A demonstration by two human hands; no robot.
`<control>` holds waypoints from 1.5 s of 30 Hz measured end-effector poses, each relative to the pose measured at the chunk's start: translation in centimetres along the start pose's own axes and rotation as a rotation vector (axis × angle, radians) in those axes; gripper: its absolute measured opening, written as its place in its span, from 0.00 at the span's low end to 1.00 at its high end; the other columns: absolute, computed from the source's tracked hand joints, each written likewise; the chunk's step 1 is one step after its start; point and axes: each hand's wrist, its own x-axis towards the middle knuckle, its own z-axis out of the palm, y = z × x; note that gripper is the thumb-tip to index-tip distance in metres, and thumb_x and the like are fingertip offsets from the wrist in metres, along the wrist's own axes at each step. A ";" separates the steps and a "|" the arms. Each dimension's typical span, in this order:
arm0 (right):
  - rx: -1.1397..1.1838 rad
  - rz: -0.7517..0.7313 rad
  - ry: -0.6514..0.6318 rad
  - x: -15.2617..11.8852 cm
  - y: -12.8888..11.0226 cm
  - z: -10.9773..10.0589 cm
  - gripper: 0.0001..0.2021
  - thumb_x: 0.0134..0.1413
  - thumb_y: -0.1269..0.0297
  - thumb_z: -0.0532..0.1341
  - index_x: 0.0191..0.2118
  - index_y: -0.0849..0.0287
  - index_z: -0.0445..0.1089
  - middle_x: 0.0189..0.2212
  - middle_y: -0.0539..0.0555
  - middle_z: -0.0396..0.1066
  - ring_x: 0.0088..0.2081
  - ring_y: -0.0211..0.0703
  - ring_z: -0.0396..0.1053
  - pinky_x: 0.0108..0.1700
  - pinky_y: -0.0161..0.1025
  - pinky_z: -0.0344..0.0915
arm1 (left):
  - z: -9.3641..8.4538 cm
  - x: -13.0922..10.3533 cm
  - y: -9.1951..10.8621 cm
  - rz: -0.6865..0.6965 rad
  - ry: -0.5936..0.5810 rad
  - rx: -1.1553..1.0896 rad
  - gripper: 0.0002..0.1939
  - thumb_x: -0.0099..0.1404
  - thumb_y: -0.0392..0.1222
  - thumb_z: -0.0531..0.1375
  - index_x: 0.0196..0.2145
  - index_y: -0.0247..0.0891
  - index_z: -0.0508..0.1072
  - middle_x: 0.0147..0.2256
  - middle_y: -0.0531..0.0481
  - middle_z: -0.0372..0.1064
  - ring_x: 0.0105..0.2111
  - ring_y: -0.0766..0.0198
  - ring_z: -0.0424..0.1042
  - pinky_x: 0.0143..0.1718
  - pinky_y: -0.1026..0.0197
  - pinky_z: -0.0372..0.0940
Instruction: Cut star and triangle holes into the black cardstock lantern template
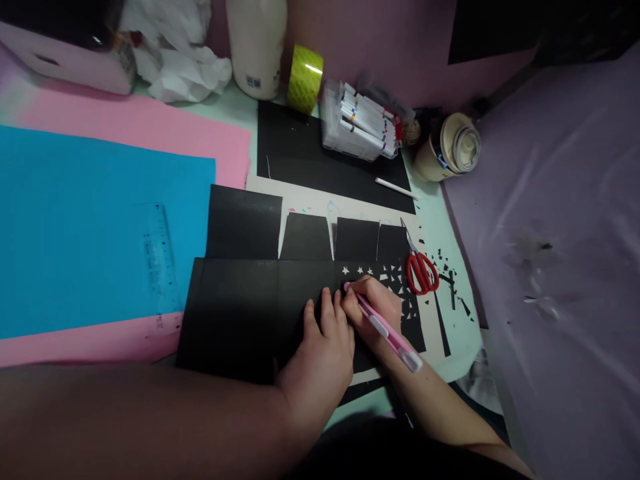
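My right hand is closed around a pink craft knife, its front end down on the black card. The blade itself is hidden or too small to see. My left hand lies flat on the same card, fingers spread, just left of the right hand. Small star-shaped cutouts and several triangular ones show pale near the card's right side. Along its far edge stand separate flaps. Red-handled scissors rest at the card's right end, beyond my right hand.
Black scraps litter the table's right side. Blue paper on pink paper lies left, under a clear ruler. Behind are yellow tape, a box of white markers, a loose white stick, paper cups and a bottle.
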 end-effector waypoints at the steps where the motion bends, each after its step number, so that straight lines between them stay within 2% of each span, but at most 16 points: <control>1: 0.000 0.005 -0.005 0.0 0.0 0.0 0.07 0.57 0.72 0.61 0.30 0.55 0.66 0.25 0.47 0.69 0.24 0.34 0.65 0.27 0.34 0.62 | 0.0 0.0 0.0 0.007 -0.005 -0.003 0.25 0.68 0.46 0.58 0.59 0.30 0.70 0.61 0.28 0.60 0.61 0.36 0.62 0.55 0.39 0.67; 5: 0.128 0.088 0.058 0.0 -0.4 -0.2 0.05 0.57 0.72 0.62 0.31 0.55 0.67 0.27 0.48 0.71 0.27 0.35 0.68 0.31 0.34 0.66 | -0.1 0.1 -0.2 0.014 -0.020 -0.006 0.25 0.68 0.46 0.58 0.60 0.32 0.69 0.62 0.28 0.59 0.61 0.36 0.62 0.55 0.40 0.67; 7: 0.237 0.186 0.124 0.2 -0.5 -0.8 0.03 0.57 0.71 0.63 0.34 0.55 0.69 0.29 0.49 0.72 0.30 0.36 0.71 0.33 0.34 0.68 | 0.0 0.1 -0.2 0.004 -0.026 -0.008 0.25 0.69 0.47 0.58 0.60 0.35 0.69 0.62 0.29 0.59 0.61 0.37 0.62 0.55 0.40 0.67; 9: 0.319 0.296 0.134 0.7 -0.4 -1.7 0.03 0.56 0.68 0.64 0.37 0.55 0.72 0.31 0.50 0.73 0.31 0.38 0.72 0.33 0.35 0.69 | 0.1 0.1 -0.1 -0.004 -0.026 -0.008 0.26 0.69 0.48 0.58 0.61 0.37 0.68 0.61 0.29 0.60 0.61 0.37 0.63 0.55 0.40 0.67; 13: 0.457 0.466 -0.035 2.3 1.1 -3.9 0.07 0.50 0.63 0.70 0.35 0.56 0.74 0.30 0.50 0.74 0.29 0.37 0.70 0.28 0.32 0.67 | 0.3 0.0 0.1 -0.008 -0.018 -0.001 0.26 0.68 0.48 0.59 0.61 0.38 0.67 0.61 0.30 0.61 0.61 0.37 0.62 0.54 0.40 0.67; 16: 0.645 0.603 -0.176 3.5 2.6 -4.8 0.09 0.50 0.60 0.70 0.36 0.57 0.73 0.22 0.46 0.68 0.19 0.31 0.59 0.18 0.30 0.54 | 0.4 0.0 0.1 -0.007 -0.009 -0.003 0.26 0.68 0.48 0.59 0.61 0.38 0.67 0.61 0.29 0.61 0.61 0.37 0.63 0.54 0.39 0.67; 18: 0.742 0.643 -0.249 4.4 3.2 -4.9 0.11 0.48 0.59 0.70 0.37 0.56 0.74 0.22 0.46 0.69 0.18 0.30 0.55 0.17 0.29 0.50 | 0.5 0.0 0.1 -0.009 -0.001 -0.003 0.26 0.68 0.48 0.59 0.61 0.38 0.67 0.61 0.29 0.61 0.60 0.37 0.63 0.53 0.39 0.67; 21: 0.780 0.616 -0.365 5.7 3.4 -4.7 0.11 0.48 0.61 0.70 0.39 0.55 0.75 0.28 0.49 0.74 0.21 0.31 0.60 0.19 0.30 0.54 | 0.6 0.0 0.1 -0.016 0.012 -0.003 0.26 0.68 0.48 0.59 0.61 0.38 0.68 0.61 0.30 0.62 0.60 0.36 0.63 0.53 0.39 0.68; 23: 0.722 0.544 -0.450 6.6 3.3 -4.5 0.07 0.49 0.63 0.68 0.36 0.57 0.75 0.31 0.51 0.76 0.25 0.33 0.65 0.23 0.31 0.59 | 0.6 0.0 0.2 -0.021 0.023 -0.003 0.26 0.68 0.48 0.59 0.61 0.38 0.68 0.60 0.29 0.62 0.60 0.36 0.63 0.53 0.40 0.68; 27: 0.546 0.379 -0.596 7.8 3.1 -4.3 0.05 0.46 0.71 0.66 0.32 0.59 0.71 0.27 0.48 0.72 0.28 0.33 0.66 0.27 0.30 0.60 | 0.6 0.0 0.2 -0.030 0.033 -0.012 0.26 0.69 0.49 0.58 0.61 0.38 0.68 0.61 0.30 0.62 0.60 0.36 0.63 0.53 0.40 0.68; 32: 0.500 0.258 -0.623 7.6 3.8 -3.9 0.04 0.46 0.72 0.64 0.28 0.60 0.68 0.26 0.48 0.71 0.27 0.34 0.64 0.26 0.31 0.58 | 0.6 -0.2 0.2 -0.028 0.039 -0.014 0.25 0.69 0.50 0.57 0.60 0.39 0.68 0.60 0.31 0.63 0.60 0.38 0.64 0.53 0.41 0.68; 45: 0.459 0.251 -0.696 7.5 3.8 -4.1 0.04 0.45 0.74 0.62 0.27 0.59 0.69 0.26 0.49 0.72 0.27 0.34 0.65 0.26 0.31 0.59 | 1.0 -0.2 0.5 -0.063 0.113 0.006 0.23 0.69 0.50 0.57 0.58 0.41 0.71 0.59 0.33 0.66 0.59 0.39 0.66 0.52 0.42 0.69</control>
